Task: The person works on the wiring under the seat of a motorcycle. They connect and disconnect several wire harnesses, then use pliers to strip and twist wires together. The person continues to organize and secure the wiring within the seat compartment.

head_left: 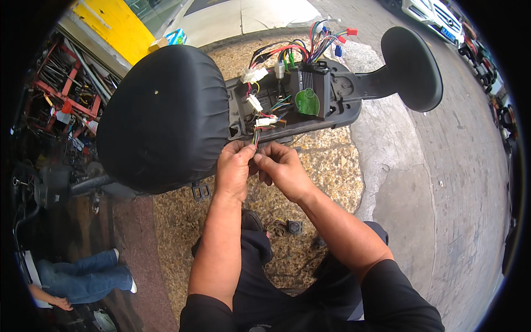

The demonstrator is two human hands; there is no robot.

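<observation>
My left hand [233, 166] and my right hand [283, 170] meet at the near edge of an open scooter compartment [343, 117]. The fingers of both are pinched on a thin bundle of coloured wires [256, 138]. Its lower end is hidden by the fingers. Just above lie white plug connectors [266, 121], several of them joined to wires inside the compartment. A black controller box [313, 91] with a green round label stands there too, and a loose spray of wires [310, 47] with red and blue plugs rises behind it.
A black seat [160, 119] is left of the compartment; a black backrest [412, 69] rises at the right. A small square black part [295, 226] with wires lies on the ground. Left are a red tool rack [69, 83] and a person in jeans [83, 276]. A white car [434, 19] stands far right.
</observation>
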